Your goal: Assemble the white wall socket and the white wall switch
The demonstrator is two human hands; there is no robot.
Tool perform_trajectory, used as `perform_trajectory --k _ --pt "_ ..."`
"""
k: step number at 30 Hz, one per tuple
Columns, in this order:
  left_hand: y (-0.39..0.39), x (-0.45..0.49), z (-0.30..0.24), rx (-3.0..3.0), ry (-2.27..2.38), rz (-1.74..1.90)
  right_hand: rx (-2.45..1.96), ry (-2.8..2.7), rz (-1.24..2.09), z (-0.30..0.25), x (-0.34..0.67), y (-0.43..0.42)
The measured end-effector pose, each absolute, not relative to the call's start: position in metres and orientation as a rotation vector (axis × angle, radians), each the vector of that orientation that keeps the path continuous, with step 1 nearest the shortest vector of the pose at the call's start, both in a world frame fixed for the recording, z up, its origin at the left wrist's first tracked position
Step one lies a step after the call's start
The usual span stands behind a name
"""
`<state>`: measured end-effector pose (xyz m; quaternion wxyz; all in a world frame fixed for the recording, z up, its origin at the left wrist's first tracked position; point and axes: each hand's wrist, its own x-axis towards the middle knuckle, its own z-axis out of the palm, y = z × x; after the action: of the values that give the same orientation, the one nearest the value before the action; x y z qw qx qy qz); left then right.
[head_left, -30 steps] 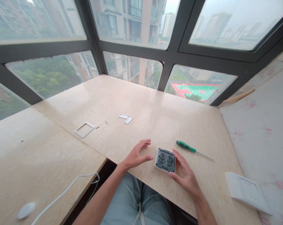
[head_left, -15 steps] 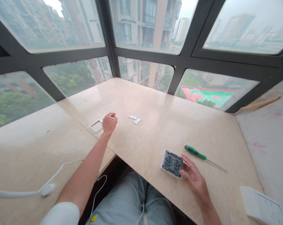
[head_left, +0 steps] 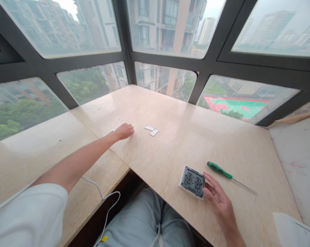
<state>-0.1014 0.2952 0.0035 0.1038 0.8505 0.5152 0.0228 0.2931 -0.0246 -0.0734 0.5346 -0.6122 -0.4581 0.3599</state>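
My left hand [head_left: 125,131] is stretched over the far part of the table, its fingers curled together and pointing down. Whatever may be between those fingertips is hidden. Just behind my left wrist, a sliver of a white switch frame [head_left: 109,132] shows; my arm covers the rest. Two small white rocker covers [head_left: 151,130] lie a little to the right of that hand. Near the table's front edge, my right hand [head_left: 218,197] grips the right side of a wall switch [head_left: 193,181], a square white body with its dark grey inner mechanism facing up.
A green-handled screwdriver [head_left: 220,170] lies beyond my right hand, its shaft pointing right. At the lower right corner stands a white box-like thing [head_left: 293,230], partly cut off. A white cable [head_left: 99,192] hangs over the left table edge. Windows border the table's far sides.
My left hand has turned, its fingers now pointing down and right, and the forearm covers most of the white frame. The right hand keeps its grip on the switch. The view has shifted slightly.
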Motion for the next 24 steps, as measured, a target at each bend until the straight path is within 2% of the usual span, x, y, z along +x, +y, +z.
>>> perform_trajectory --k 5,10,13,16,20,24 --pt "0.295 -0.088 0.012 2.578 1.518 0.054 -1.441 -1.056 0.864 -0.073 0.290 -0.025" --pt "0.276 -0.049 0.028 2.564 1.576 0.287 -1.405 -1.081 0.863 -0.072 0.290 -0.024" --pt "0.232 -0.005 0.040 2.579 1.366 0.458 -1.390 -1.107 0.825 -0.072 0.289 -0.023" --pt "0.170 0.039 0.046 2.364 0.902 0.923 -1.386 -1.142 0.786 -0.073 0.289 -0.022" --pt "0.109 0.074 0.028 2.113 0.766 0.989 -1.385 -1.173 0.768 -0.072 0.288 -0.022" --pt "0.093 0.083 0.000 1.953 0.803 0.955 -1.382 -1.195 0.758 -0.072 0.289 -0.022"
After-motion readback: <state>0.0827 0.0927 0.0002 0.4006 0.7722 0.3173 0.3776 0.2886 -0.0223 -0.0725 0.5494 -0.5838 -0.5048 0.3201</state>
